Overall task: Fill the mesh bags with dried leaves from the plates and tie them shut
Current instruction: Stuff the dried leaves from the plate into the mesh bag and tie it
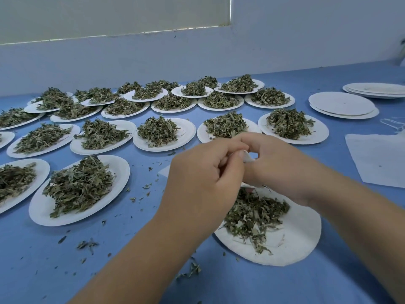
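A blue-clothed table (131,249) stretches to a pale wall (285,51). Nearest, at five o'clock, a paper plate (302,244) carries a thinned scatter of dried leaves (254,211). Just above it, the left hand (203,174) and right hand (276,163) both pinch a small white mesh bag (248,158). Beyond, from nine to one o'clock, stand heaped plates (190,130). At two o'clock sit stacked empty plates (341,103), and at three o'clock flat spare bags (379,159).

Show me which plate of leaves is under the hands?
The near plate, below the left hand and right hand; its leaves lie thin, others are heaped.
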Tool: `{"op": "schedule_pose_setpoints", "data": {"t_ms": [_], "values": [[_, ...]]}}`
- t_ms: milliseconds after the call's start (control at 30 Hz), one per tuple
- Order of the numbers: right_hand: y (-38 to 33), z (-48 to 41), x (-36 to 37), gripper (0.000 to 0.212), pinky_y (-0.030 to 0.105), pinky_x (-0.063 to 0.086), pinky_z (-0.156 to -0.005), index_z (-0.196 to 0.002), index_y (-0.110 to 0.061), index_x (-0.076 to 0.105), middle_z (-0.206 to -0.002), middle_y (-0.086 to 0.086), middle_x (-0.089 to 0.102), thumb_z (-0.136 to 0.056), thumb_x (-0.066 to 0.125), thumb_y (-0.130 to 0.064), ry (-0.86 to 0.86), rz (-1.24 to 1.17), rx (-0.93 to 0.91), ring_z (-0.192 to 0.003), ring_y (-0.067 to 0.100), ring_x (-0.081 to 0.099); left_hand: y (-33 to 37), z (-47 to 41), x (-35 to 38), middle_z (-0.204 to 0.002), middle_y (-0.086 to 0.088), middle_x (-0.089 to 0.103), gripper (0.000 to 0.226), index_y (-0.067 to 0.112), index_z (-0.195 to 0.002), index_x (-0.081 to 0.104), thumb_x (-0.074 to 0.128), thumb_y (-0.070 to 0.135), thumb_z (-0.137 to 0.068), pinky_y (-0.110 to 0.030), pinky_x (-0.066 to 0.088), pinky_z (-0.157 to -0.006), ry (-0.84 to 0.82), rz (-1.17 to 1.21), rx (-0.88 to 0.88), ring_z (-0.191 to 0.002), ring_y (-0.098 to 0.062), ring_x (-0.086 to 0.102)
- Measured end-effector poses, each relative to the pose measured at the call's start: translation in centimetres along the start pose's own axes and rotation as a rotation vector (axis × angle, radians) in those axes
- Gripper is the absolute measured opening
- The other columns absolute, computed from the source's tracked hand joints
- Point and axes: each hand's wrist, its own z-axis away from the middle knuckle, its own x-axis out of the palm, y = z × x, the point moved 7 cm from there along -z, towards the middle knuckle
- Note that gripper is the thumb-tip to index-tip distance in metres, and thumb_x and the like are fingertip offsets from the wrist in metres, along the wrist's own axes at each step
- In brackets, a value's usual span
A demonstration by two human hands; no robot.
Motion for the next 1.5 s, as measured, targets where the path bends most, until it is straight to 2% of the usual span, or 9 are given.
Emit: {"op": "schedule_pose_setpoints", "data": {"t_ms": [167,267,433,600,833,1000,1200,1333,1500], "values": [[-1.0,-0.1,-0.1,0.019,0.021,0.046,-0.051,-0.083,-0.018,0.064,-0.078,-0.004,0.064,-0.066,0.059,-0.024,0.204,0.197,-0.134,-0.058,0.004,0.054,-0.1,0.1,0.1,-0.055,-0.004,0.047,0.019,0.024,-0.09,0.075,0.058,0.015,-0.086,-0.008,0.028,-0.049,-0.007,0.018,-0.014,-0.048,-0.009,0.041],[-0.5,0.1,0.0,0.015,0.02,0.052,-0.061,-0.093,-0.019,0.067,-0.078,-0.003,0.068,-0.081,0.061,-0.025,0.074,-0.003,-0.069,-0.065,0.01,0.063,-0.2,0.0,-0.3,-0.058,0.002,0.054,0.022,0.037,-0.085,0.069,0.058,0.018,-0.086,-0.006,0.029,-0.047,0.016,0.04,-0.044,-0.048,-0.004,0.044],[-0.8,0.5,-0.1,0.023,0.034,0.057,-0.078,-0.108,-0.016,0.066,-0.11,0.013,0.066,-0.087,0.067,-0.008,-0.082,-0.274,-0.055,-0.091,0.028,0.068,-0.8,-0.1,-1.0,-0.057,-0.002,0.056,0.022,0.034,-0.081,0.07,0.062,0.016,-0.09,-0.008,0.032,-0.045,0.042,0.132,-0.125,-0.045,-0.003,0.042],[-0.8,0.3,-0.2,0.011,0.015,0.042,-0.052,-0.091,-0.013,0.065,-0.072,-0.004,0.059,-0.082,0.068,-0.007,0.107,-0.115,-0.095,-0.052,0.003,0.053,-0.3,0.2,-0.5,-0.057,-0.004,0.059,0.02,0.037,-0.084,0.07,0.058,0.021,-0.087,-0.016,0.037,-0.043,0.018,0.136,-0.117,-0.045,-0.005,0.044],[-0.5,0.1,-0.2,0.015,0.01,0.035,-0.041,-0.078,-0.008,0.057,-0.049,-0.016,0.049,-0.068,0.067,-0.004,0.125,-0.031,-0.086,-0.04,-0.001,0.043,0.6,0.3,0.0,-0.056,-0.002,0.052,0.017,0.028,-0.086,0.072,0.059,0.018,-0.086,-0.007,0.029,-0.047,-0.034,0.046,-0.023,-0.047,-0.003,0.042],[-0.7,0.5,-1.1,0.025,0.022,0.048,-0.06,-0.088,-0.026,0.067,-0.071,-0.013,0.064,-0.076,0.071,-0.047,0.086,0.101,-0.022,-0.06,0.002,0.057,-0.1,-0.2,-1.8,-0.06,0.001,0.058,0.018,0.031,-0.087,0.069,0.057,0.018,-0.09,-0.009,0.031,-0.044,0.015,0.018,-0.056,-0.049,-0.007,0.045],[-1.6,1.3,-3.3,0.038,0.027,0.049,-0.066,-0.094,-0.037,0.068,-0.083,-0.01,0.066,-0.064,0.07,-0.06,0.058,0.112,-0.06,-0.074,0.005,0.061,-1.0,-0.6,-3.3,-0.062,0.001,0.054,0.024,0.035,-0.084,0.065,0.058,0.014,-0.094,-0.008,0.028,-0.043,0.117,0.057,-0.115,-0.047,-0.005,0.041],[-0.6,1.9,-4.0,0.049,0.018,0.044,-0.055,-0.097,-0.044,0.064,-0.086,-0.012,0.066,-0.054,0.074,-0.065,-0.112,0.283,0.048,-0.063,-0.001,0.058,-0.9,-0.5,-4.2,-0.067,0.001,0.058,0.022,0.032,-0.086,0.067,0.058,0.015,-0.095,-0.007,0.031,-0.042,0.196,0.047,-0.101,-0.048,-0.003,0.043],[0.7,2.7,-4.1,0.068,0.025,0.045,-0.068,-0.104,-0.053,0.057,-0.099,-0.028,0.058,-0.042,0.077,-0.072,-0.283,0.495,0.143,-0.068,-0.006,0.06,-1.1,-0.6,-4.4,-0.07,-0.003,0.058,0.019,0.036,-0.088,0.066,0.057,0.02,-0.094,-0.015,0.035,-0.045,0.215,0.016,-0.093,-0.052,-0.012,0.044]]}}
